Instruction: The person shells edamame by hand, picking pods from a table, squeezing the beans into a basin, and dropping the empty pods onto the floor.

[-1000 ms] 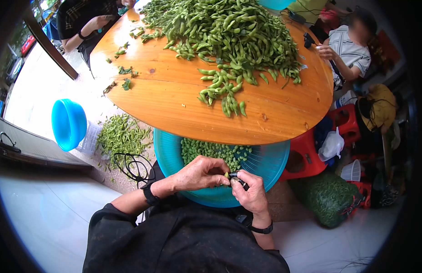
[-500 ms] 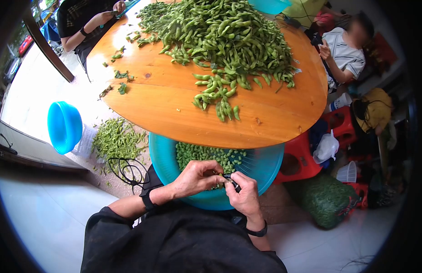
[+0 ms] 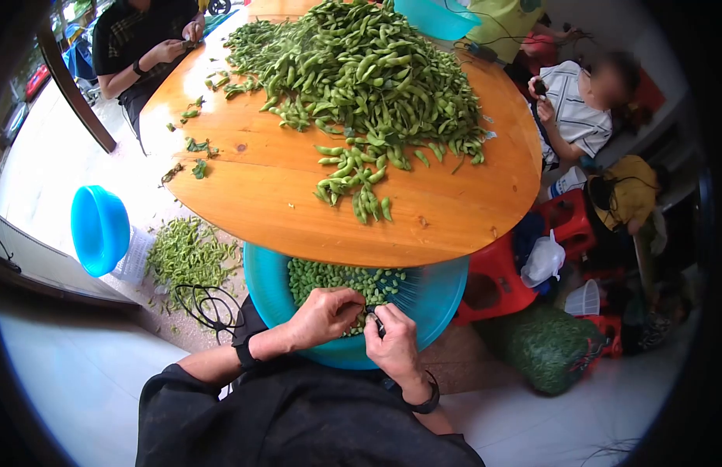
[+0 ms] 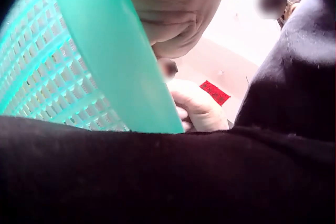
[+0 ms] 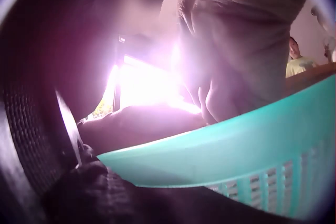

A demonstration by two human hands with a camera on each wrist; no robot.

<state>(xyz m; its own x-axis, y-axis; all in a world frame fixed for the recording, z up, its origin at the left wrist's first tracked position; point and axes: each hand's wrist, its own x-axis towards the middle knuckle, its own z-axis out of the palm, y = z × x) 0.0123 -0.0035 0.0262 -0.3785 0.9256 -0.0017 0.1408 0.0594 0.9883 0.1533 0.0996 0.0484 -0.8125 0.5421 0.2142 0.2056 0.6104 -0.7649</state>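
In the head view the left hand [image 3: 322, 317] pinches a small green bean pod, mostly hidden by its fingertips. Close beside it, the right hand [image 3: 394, 342] grips a small dark tool [image 3: 379, 327], and the fingertips of both hands nearly meet. Both are over the near part of a blue-green basin [image 3: 260, 296] holding shelled green beans [image 3: 306, 280]. The left wrist view shows the left hand [image 4: 176, 14] beyond the basin's rim [image 4: 126, 66]; in the right wrist view the right hand [image 5: 241, 45] rises behind the rim [image 5: 210, 153]. Neither wrist view shows the held things clearly.
A wooden table [image 3: 299, 226] bears a large heap of pods [image 3: 369, 78]. Loose pods [image 3: 186, 253] lie on the floor at left, near a blue tub [image 3: 100, 229] and a black cable [image 3: 209, 311]. Red stools [image 3: 493, 284] and a full green bag [image 3: 552, 350] stand right. Two people sit across.
The head view has shifted, so table, basin and hands appear further left and slightly lower. Both hands stay close together over the basin. The person at right has raised their hands.
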